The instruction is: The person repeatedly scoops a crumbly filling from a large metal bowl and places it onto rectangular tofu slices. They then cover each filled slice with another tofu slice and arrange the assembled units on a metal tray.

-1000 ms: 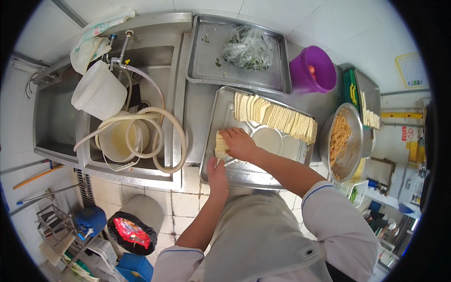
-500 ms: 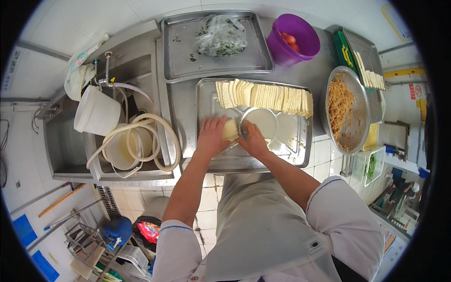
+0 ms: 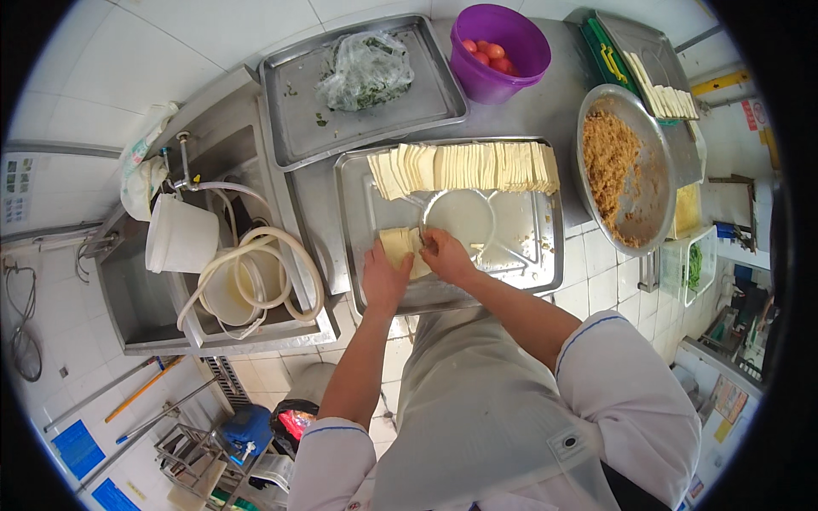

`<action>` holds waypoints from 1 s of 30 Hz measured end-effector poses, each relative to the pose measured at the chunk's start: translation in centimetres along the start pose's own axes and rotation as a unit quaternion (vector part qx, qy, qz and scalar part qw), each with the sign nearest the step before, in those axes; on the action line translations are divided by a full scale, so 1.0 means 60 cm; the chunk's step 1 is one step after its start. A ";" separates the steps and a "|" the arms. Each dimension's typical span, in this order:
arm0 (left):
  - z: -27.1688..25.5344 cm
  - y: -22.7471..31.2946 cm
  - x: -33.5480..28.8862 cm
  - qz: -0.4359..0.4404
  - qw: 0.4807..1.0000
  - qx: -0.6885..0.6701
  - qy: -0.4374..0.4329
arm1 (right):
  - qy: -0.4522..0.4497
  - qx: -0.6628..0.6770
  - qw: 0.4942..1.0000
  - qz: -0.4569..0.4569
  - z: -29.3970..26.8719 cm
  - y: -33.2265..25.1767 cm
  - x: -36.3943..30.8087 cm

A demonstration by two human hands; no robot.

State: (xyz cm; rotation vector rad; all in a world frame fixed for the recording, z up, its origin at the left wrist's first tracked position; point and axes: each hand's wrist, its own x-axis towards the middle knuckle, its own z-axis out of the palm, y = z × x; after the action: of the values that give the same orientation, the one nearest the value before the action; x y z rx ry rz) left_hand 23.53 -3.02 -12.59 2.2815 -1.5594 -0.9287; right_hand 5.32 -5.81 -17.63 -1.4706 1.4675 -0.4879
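Observation:
A metal tray (image 3: 555, 247) lies before me. Along its far side leans a long row of thin, pale yellow slices (image 3: 477, 168), which look like tofu. Near the tray's front left, my left hand (image 3: 386, 279) is closed around a small bunch of the same tofu slices (image 3: 396, 244). At the bunch's right edge, my right hand (image 3: 450, 260) has its fingers pinched together on the slices. How many slices sit in the pinch is hidden by the fingers. Wet crumbs are scattered on the tray's right part.
A steel bowl of brown minced filling (image 3: 611, 170) stands at the right. Behind are a tray (image 3: 294, 128) with a plastic bag of greens (image 3: 368, 72) and a purple bucket (image 3: 503, 72) of tomatoes. To the left, a sink (image 3: 128, 298) holds white buckets and a coiled hose (image 3: 290, 247).
My right hand has come in to the bunch and now pinches its edge. The bunch of slices shows more between my hands. The whole view has shifted and turned slightly.

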 end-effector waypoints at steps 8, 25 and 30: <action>-0.010 -0.012 0.002 0.015 0.999 -0.049 0.007 | -0.010 -0.009 0.999 -0.051 0.001 -0.002 0.000; 0.011 0.050 0.325 -0.128 0.933 -0.330 0.061 | 0.067 0.196 0.976 0.070 -0.096 -0.126 0.206; 0.027 0.060 0.364 -0.143 0.937 -0.304 0.093 | 0.108 0.165 0.974 0.109 -0.063 -0.095 0.215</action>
State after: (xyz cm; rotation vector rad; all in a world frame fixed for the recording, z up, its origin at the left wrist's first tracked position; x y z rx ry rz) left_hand 24.98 -23.84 -20.13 2.0760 -0.7269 -1.0428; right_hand 7.76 -20.06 -15.61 -1.0066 1.6069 -0.7335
